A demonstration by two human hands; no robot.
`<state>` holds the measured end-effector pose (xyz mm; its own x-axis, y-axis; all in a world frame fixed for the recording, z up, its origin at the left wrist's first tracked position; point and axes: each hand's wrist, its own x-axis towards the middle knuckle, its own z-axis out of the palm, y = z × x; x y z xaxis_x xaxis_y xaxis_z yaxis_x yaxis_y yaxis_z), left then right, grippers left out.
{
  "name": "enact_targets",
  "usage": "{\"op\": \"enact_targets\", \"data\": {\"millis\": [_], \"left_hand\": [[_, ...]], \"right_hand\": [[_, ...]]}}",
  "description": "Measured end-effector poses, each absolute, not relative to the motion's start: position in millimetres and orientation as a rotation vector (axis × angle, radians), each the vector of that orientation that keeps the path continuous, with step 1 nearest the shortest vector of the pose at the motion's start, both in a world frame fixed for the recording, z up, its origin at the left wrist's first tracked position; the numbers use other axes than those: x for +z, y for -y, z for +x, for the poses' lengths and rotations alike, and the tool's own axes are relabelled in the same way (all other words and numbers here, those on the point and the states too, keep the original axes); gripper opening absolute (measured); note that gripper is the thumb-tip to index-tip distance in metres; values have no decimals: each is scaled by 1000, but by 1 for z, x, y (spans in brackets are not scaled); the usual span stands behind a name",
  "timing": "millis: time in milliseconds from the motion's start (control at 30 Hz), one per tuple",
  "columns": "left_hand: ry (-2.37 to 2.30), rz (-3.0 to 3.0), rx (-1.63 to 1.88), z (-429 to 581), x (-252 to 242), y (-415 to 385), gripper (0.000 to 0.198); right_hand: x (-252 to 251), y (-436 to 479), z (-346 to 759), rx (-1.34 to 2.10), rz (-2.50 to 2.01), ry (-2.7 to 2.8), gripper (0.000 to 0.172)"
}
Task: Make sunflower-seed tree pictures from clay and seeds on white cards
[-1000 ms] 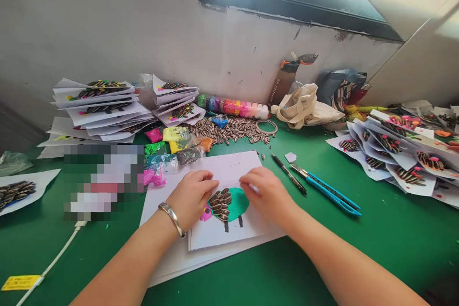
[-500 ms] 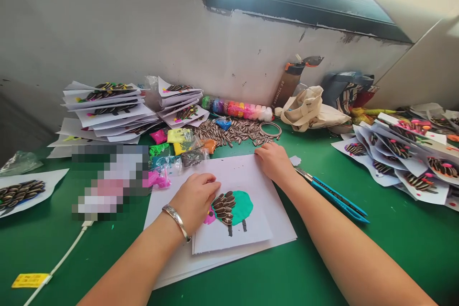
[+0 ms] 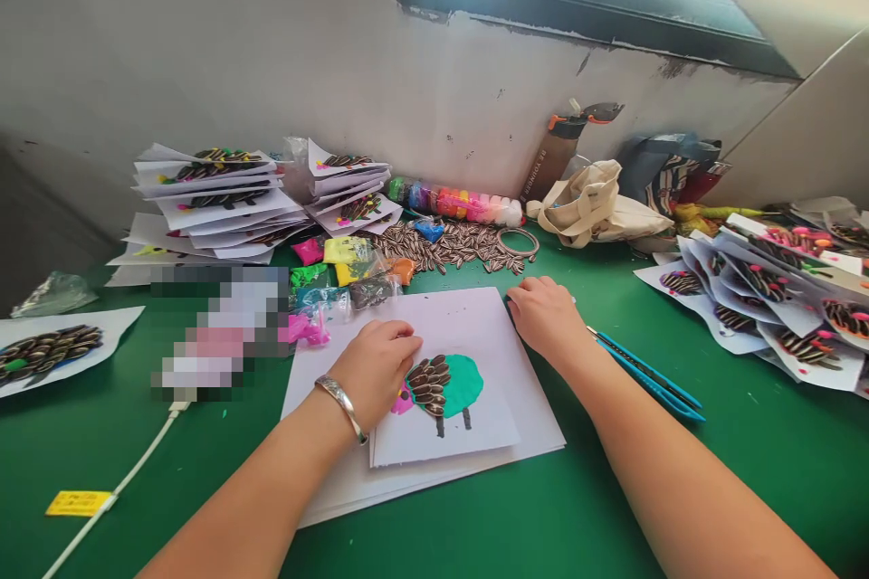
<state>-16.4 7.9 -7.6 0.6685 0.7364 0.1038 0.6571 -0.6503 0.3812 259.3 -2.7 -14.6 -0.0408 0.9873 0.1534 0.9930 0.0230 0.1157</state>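
Seed-and-clay picture (image 3: 463,384) lying flat on larger white sheets (image 3: 533,416). Left hand (image 3: 373,371) on picture's left edge, fingers bent close together, grip unclear. Blue cutter (image 3: 652,377) off to right. Right hand (image 3: 547,317) at sheets' far right edge, fingers curled, can't tell if holding anything. Beyond: clay packets (image 3: 348,250), loose seeds (image 3: 462,244), bottle (image 3: 553,158).

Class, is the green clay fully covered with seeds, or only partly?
Partly: seeds cover the left side; green clay shows bare on the right.
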Motion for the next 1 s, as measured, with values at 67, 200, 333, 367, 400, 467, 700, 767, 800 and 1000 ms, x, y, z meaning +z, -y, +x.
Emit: {"op": "enact_targets", "data": {"millis": [67, 200, 333, 367, 400, 467, 700, 767, 800, 1000], "left_hand": [[-1102, 2576, 343, -17, -7, -8, 30], [-1106, 2573, 318, -16, -7, -8, 30], [-1110, 2575, 335, -17, -6, -8, 29], [-1109, 2576, 336, -17, -6, -8, 28], [-1107, 2578, 335, -18, -6, -8, 27], [-1102, 2586, 330, -18, -7, -8, 27], [-1097, 2615, 352, -18, -5, -8, 26], [-1098, 2617, 341, -18, -5, -8, 26], [-1102, 2615, 332, -18, -5, -9, 25], [-1106, 2605, 350, -19, -6, -9, 25]], "right_hand": [[-15, 3, 260, -300, -2176, 2213, 23], [-18, -1, 259, -291, -2165, 2204, 23], [-10, 1, 255, -285, -2130, 2128, 27], [-5, 5, 252, -255, -2089, 2078, 27], [-1, 11, 248, -189, -2019, 2003, 26], [7, 28, 236, 35, -1792, 1872, 21], [11, 71, 189, 723, -1480, 1781, 18], [9, 70, 186, 745, -1473, 1781, 19], [9, 69, 185, 752, -1465, 1791, 19], [-2, 69, 182, 679, -1445, 1948, 25]]}}
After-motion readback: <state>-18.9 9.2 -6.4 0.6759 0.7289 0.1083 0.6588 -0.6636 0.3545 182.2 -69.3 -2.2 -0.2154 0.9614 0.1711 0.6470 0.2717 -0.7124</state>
